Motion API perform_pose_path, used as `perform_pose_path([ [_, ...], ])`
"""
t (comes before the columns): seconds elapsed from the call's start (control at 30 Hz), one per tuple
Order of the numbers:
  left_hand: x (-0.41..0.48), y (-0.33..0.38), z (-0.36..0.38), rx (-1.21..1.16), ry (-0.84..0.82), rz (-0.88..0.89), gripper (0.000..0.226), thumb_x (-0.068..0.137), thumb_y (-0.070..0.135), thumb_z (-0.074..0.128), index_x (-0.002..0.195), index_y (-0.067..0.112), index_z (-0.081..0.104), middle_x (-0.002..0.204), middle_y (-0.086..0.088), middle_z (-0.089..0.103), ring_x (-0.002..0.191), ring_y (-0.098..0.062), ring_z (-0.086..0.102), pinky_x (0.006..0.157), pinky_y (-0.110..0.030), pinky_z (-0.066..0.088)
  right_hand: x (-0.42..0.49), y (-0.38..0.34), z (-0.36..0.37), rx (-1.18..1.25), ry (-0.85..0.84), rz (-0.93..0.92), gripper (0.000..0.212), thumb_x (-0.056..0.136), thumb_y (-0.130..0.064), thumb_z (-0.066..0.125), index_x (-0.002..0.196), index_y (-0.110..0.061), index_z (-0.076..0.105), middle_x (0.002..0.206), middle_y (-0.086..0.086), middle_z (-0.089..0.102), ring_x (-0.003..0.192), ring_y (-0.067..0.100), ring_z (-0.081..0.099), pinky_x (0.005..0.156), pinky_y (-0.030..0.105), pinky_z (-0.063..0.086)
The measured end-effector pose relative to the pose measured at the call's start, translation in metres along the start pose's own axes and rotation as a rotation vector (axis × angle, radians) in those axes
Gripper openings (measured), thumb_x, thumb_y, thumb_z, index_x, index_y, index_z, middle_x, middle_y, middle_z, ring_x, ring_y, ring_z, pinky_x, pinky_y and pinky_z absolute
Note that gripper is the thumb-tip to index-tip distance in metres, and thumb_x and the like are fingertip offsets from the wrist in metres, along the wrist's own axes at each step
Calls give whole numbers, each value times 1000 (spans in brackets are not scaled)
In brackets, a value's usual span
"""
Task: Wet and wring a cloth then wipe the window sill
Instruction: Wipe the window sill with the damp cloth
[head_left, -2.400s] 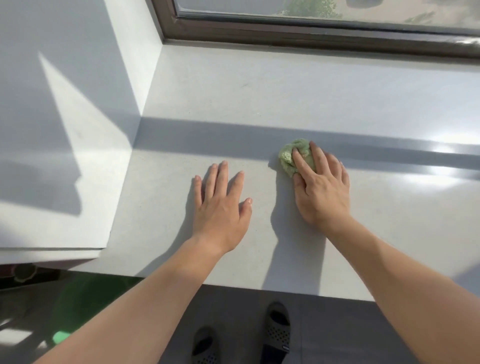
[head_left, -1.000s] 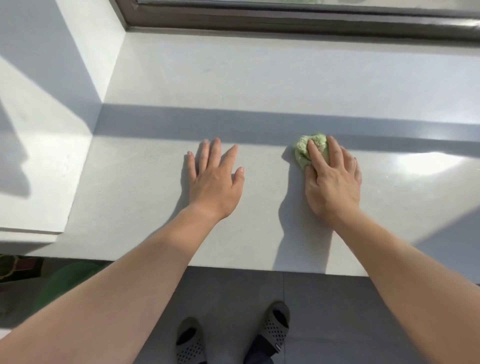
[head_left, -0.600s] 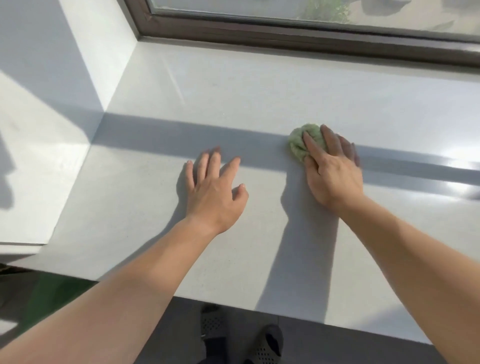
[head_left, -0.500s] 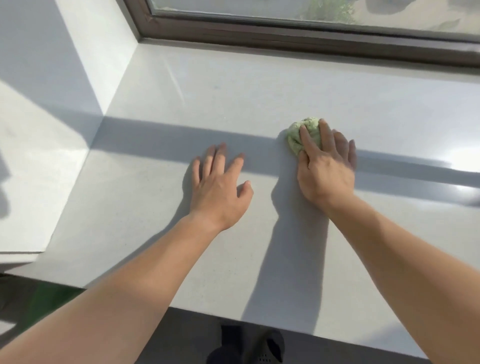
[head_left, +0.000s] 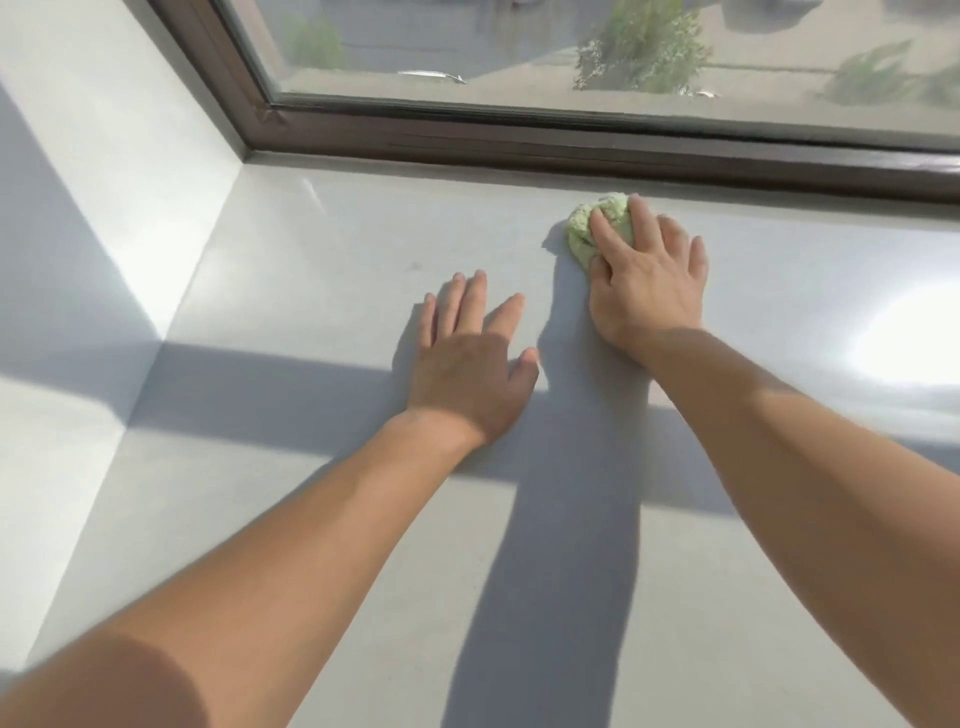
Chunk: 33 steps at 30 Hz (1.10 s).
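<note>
Wipe step underway: right hand (head_left: 647, 291) fingers (head_left: 605, 231) press down on the balled pale-green cloth (head_left: 597, 228) at 1 o'clock on the grey window sill (head_left: 311, 467), near the brown window frame (head_left: 519, 143). Left hand (head_left: 467, 374) flat at centre, fingers spread, holding nothing. Next likely needs a sideways pass along the frame edge.

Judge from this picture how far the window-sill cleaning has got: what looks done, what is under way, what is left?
Done: the green cloth is already bunched up on the window sill, so fetching it is past; dampness isn't visible. Under way: the right hand presses it near the window frame, while the left hand lies flat. Left: cannot tell how much sill remains unwiped.
</note>
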<state>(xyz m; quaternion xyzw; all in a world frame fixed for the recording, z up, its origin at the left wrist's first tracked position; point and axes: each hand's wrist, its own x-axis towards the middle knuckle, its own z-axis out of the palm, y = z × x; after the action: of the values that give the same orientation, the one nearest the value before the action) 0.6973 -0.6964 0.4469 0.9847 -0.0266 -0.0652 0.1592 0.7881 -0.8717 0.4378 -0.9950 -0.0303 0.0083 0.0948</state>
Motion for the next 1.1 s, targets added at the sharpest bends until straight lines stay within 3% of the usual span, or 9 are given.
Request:
perform_pose_path([
  [0.1, 10, 10, 8, 8, -49, -14, 62, 98, 44, 36, 156, 31, 18, 167, -8, -5, 151, -23, -15, 119, -50, -13, 12, -17, 7, -29, -21, -270, 49, 99, -42, 30, 149, -42, 30, 162, 0, 20, 145, 30, 18, 118, 55, 11],
  [0.2, 5, 22, 19, 66, -47, -53, 63, 95, 52, 31, 154, 39, 14, 166, -7, -10, 149, -28, -22, 115, -59, -14, 16, 4, 5, -51, -23, -326, 47, 102, -42, 27, 149, -43, 30, 160, -1, 22, 144, 30, 20, 119, 53, 9],
  [0.37, -17, 27, 20, 153, -48, -53, 63, 96, 54, 21, 154, 41, 1, 165, -8, -17, 148, -30, -26, 114, -62, -14, -14, 84, -15, -27, 61, -22, 51, 96, -42, 29, 147, -43, 32, 158, 2, 25, 140, 33, 23, 117, 54, 13],
  [0.5, -27, 31, 19, 181, -62, -60, 63, 96, 54, 18, 154, 41, -2, 164, -9, -19, 147, -32, -28, 113, -63, -14, -36, 66, -17, 49, 82, 200, 51, 97, -38, 31, 147, -41, 30, 161, 2, 19, 144, 31, 17, 119, 51, 11],
  [0.67, -39, 37, 15, 185, -64, -59, 63, 96, 54, 17, 154, 41, -4, 164, -9, -19, 147, -32, -28, 114, -63, -13, -63, 76, -26, -12, -6, -260, 49, 100, -46, 28, 149, -42, 33, 160, -2, 24, 141, 28, 23, 116, 49, 20],
  [0.8, -45, 40, 12, 198, -68, -57, 62, 97, 54, 16, 154, 40, -6, 164, -9, -20, 147, -32, -28, 114, -63, -13, -54, 118, -39, 17, 46, 147, 49, 100, -42, 30, 148, -43, 30, 162, 1, 20, 143, 32, 20, 117, 50, 17],
  [0.87, -50, 43, 9, 192, -53, -57, 63, 97, 54, 17, 154, 40, -4, 165, -9, -18, 148, -32, -26, 114, -63, -12, -68, 98, -41, 33, 59, 199, 49, 100, -39, 30, 149, -43, 29, 162, 0, 17, 144, 30, 17, 118, 47, 14],
  [1.03, -55, 45, 2, 172, -41, -53, 63, 96, 53, 20, 155, 40, 1, 165, -8, -15, 148, -31, -25, 115, -62, -13, -139, 70, -42, 10, -65, -244, 48, 101, -43, 30, 149, -46, 31, 162, -6, 18, 145, 25, 16, 119, 45, 13],
  [1.1, -57, 44, -1, 155, -45, -53, 62, 98, 53, 22, 155, 39, 2, 165, -7, -15, 149, -29, -24, 115, -61, -14, -129, 91, -49, 5, -57, -267, 48, 100, -44, 29, 147, -47, 33, 162, -6, 21, 145, 24, 18, 119, 45, 13],
])
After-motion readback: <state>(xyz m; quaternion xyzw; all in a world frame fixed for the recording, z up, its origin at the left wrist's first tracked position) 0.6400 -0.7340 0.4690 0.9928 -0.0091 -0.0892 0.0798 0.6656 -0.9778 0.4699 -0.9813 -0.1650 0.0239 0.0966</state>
